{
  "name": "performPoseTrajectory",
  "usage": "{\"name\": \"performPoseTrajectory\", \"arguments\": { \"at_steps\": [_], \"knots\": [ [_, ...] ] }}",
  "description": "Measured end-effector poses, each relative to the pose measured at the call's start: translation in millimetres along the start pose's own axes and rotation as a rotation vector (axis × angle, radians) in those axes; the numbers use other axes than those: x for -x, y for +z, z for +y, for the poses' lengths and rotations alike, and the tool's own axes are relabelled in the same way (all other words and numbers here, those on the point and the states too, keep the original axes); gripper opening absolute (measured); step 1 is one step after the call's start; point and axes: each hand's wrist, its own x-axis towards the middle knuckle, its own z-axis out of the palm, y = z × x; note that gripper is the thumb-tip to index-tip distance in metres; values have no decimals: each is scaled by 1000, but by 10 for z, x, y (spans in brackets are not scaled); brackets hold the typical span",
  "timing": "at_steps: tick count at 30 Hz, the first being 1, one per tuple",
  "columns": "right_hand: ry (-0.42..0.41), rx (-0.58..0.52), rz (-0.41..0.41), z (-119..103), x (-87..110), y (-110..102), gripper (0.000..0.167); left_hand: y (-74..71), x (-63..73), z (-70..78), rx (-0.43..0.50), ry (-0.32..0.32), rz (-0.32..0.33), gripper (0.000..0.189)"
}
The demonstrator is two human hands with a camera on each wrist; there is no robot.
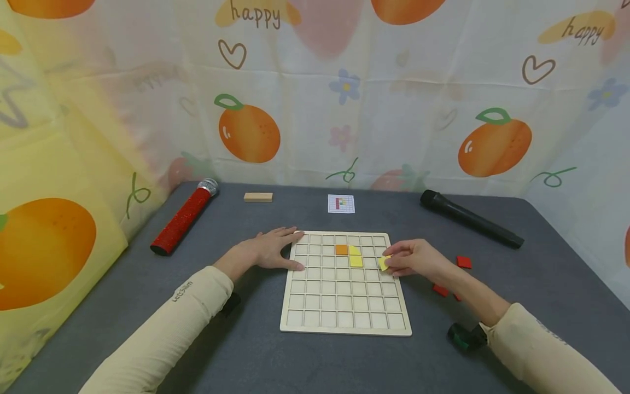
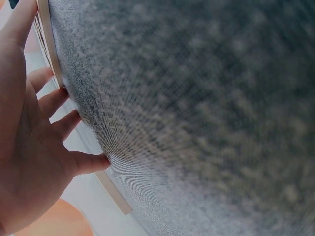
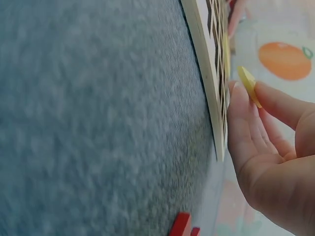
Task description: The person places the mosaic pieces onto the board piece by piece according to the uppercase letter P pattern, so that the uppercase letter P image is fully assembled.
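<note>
A pale wooden grid board (image 1: 344, 331) lies flat on the dark grey table. One orange square tile (image 1: 342, 250) and two yellow tiles (image 1: 356, 261) sit in cells near its far side. My left hand (image 1: 270, 249) rests at the board's left edge, fingers spread, thumb and fingertips touching the frame. Over the board's right edge, my right hand (image 1: 415, 257) pinches another yellow tile (image 3: 248, 83) between thumb and fingers. In the right wrist view that tile is tilted and held just off the grid.
Several red tiles (image 1: 464, 262) lie right of the board, partly behind my right forearm. Toward the back are a red microphone (image 1: 183, 220), a wooden block (image 1: 258, 197), a small printed grid card (image 1: 341, 204) and a black microphone (image 1: 472, 219). A fruit-print curtain (image 1: 305, 109) hangs behind.
</note>
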Motion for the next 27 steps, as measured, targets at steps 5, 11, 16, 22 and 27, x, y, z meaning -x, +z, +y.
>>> {"name": "performPoseTrajectory", "arguments": {
  "at_steps": [5,11,16,22,27],
  "knots": [
    [2,-40,-50,-4,12,83,35,-2,4,-3,2,2,0,94],
    [22,-41,-38,-11,-15,188,36,-16,17,14,10,3,2,95],
    [32,-29,-19,-34,-44,265,34,-2,6,-1,2,0,4,95],
    [45,-51,-21,-65,-80,357,32,8,8,-4,0,-2,2,95],
    [76,-34,14,-107,-118,424,31,9,10,1,1,-4,5,95]
  ]
}}
